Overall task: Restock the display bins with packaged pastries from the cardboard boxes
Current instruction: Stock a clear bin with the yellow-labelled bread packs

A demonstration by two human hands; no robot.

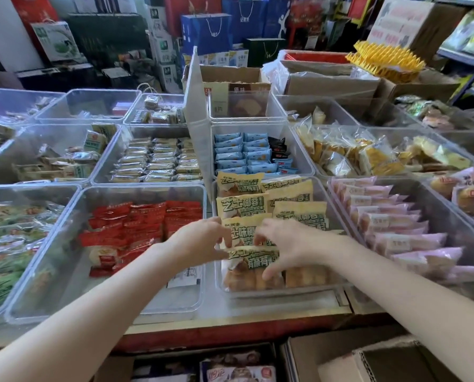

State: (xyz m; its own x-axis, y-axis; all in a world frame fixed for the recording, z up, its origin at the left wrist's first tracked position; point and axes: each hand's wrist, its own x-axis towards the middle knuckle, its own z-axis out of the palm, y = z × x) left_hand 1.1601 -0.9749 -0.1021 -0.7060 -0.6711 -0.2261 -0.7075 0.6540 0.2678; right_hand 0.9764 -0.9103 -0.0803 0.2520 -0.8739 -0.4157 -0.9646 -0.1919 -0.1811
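Note:
A clear display bin point(282, 291) at front centre holds rows of yellow packaged pastries point(291, 191) with green lettering. Both hands hold the nearest yellow pastry packet point(253, 268) at the bin's front. My left hand point(200, 241) pinches its top left edge. My right hand point(285, 244) grips its top right, thumb down over the front. Open cardboard boxes point(373, 357) sit on the floor below the counter edge; one at bottom centre shows a printed package point(238, 370).
Clear bins surround the centre one: red packets point(142, 224) to the left, pink packets point(395, 224) to the right, blue packets point(241, 153) behind. An upright clear divider point(195, 117) stands at mid-back. Cardboard boxes point(326, 81) and gift bags point(205, 31) fill the back.

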